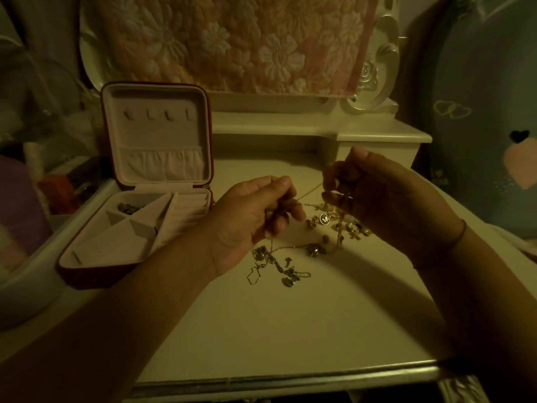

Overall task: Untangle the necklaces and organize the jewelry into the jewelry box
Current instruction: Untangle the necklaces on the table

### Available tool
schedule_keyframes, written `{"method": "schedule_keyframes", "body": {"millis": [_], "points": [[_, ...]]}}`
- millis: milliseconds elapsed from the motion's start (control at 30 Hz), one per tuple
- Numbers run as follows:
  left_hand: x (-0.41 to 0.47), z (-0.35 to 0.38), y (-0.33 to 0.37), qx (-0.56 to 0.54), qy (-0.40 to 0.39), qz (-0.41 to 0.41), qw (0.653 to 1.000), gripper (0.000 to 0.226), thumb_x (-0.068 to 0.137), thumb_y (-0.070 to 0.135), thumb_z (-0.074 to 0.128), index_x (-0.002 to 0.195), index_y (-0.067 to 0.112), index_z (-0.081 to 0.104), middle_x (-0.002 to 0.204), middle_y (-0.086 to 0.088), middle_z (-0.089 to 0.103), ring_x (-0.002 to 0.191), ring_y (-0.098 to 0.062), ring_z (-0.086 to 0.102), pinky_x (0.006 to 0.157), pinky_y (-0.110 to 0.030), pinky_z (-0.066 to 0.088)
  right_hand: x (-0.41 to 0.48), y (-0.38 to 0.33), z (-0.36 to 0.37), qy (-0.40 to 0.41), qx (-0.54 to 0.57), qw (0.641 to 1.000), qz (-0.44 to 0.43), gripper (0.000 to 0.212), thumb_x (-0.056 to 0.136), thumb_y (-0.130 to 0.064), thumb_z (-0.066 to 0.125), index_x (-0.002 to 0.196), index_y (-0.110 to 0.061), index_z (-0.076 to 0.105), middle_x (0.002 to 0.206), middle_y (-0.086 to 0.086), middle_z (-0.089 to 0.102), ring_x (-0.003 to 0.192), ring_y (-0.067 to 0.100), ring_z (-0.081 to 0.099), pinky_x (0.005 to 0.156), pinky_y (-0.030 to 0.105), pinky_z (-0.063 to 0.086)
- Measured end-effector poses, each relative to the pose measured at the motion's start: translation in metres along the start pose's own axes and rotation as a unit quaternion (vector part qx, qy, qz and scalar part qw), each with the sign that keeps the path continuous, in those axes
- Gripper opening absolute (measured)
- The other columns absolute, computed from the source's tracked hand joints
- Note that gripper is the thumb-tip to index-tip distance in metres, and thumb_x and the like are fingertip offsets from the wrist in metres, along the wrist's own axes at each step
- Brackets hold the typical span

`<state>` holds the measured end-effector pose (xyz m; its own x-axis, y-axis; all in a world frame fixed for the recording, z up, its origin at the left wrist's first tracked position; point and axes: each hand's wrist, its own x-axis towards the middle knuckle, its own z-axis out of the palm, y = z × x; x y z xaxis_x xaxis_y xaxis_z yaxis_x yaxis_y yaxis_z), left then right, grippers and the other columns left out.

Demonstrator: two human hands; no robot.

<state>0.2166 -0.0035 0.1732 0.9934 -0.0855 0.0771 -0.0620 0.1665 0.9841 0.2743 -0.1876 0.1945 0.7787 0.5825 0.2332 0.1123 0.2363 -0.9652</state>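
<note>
- Counter [261, 330] carries necklace tangle [283, 270], centre, below both hands.
- Left hand [250, 219] and right hand [386, 199]: fingers pinch 1 gold chain [308, 192], raised, taut between them.
- Jewelry box [96, 274] open, left.

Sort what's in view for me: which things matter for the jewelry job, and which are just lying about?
Job: gold chain, pinched by left hand and right hand; tangled chains on the table; open jewelry box with a small cluster inside.
Lying about: floral cloth; carved frame; blue cushion.
</note>
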Motion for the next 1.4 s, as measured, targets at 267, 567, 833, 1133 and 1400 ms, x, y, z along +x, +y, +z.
{"method": "schedule_keyframes", "body": {"millis": [267,567,833,1133,1400], "points": [[0.002,-0.003,-0.003,0.017,-0.012,0.001,1.000,0.025,0.091,0.028,0.045,0.102,0.011,0.060,0.079,-0.006,0.069,0.043,-0.006,0.033,0.042,-0.016,0.023,-0.003,-0.004,0.007,-0.002,0.007,1.000,0.009,0.042,0.088,-0.040,0.041,0.054,-0.026,0.063,0.086,-0.002,0.067,0.089,0.012,0.061,0.079,0.026,0.053],[0.004,-0.008,-0.002,-0.075,-0.059,0.017,0.995,0.032,0.082,0.020,0.052,0.112,0.012,0.062,0.098,-0.007,0.069,0.040,-0.002,0.038,0.039,-0.013,0.024,-0.002,0.000,0.009,-0.007,-0.078,0.997,0.013,0.043,0.086,-0.041,0.043,0.052,-0.015,0.048,0.100,0.007,0.068,0.105,0.023,0.061,0.093,0.038,0.045],[0.005,-0.007,-0.003,-0.032,-0.048,0.029,0.998,0.035,0.084,0.028,0.052,0.115,0.014,0.063,0.111,-0.006,0.069,0.096,-0.016,0.065,0.084,-0.033,0.044,0.000,0.004,0.007,0.001,-0.130,0.990,0.049,0.038,0.085,-0.038,0.044,0.076,-0.011,0.069,0.109,0.015,0.066,0.110,0.027,0.059,0.099,0.041,0.045],[0.002,-0.005,0.001,-0.078,-0.071,0.015,0.994,0.045,0.087,0.029,0.045,0.125,0.007,0.054,0.123,-0.012,0.064,0.117,-0.029,0.058,0.087,-0.037,0.048,0.006,0.010,0.001,-0.002,-0.132,0.988,0.074,0.046,0.081,-0.029,0.055,0.113,0.005,0.052,0.119,0.027,0.056,0.109,0.029,0.060,0.092,0.036,0.049],[0.001,-0.005,0.003,-0.125,-0.119,0.009,0.985,0.043,0.089,0.032,0.043,0.122,0.008,0.057,0.113,-0.011,0.068,0.100,-0.021,0.066,0.081,-0.033,0.055,0.005,0.016,0.007,-0.093,-0.101,0.987,0.084,0.055,0.075,0.001,0.053,0.129,-0.006,0.047,0.124,0.028,0.052,0.117,0.041,0.051,0.101,0.049,0.041]]}}
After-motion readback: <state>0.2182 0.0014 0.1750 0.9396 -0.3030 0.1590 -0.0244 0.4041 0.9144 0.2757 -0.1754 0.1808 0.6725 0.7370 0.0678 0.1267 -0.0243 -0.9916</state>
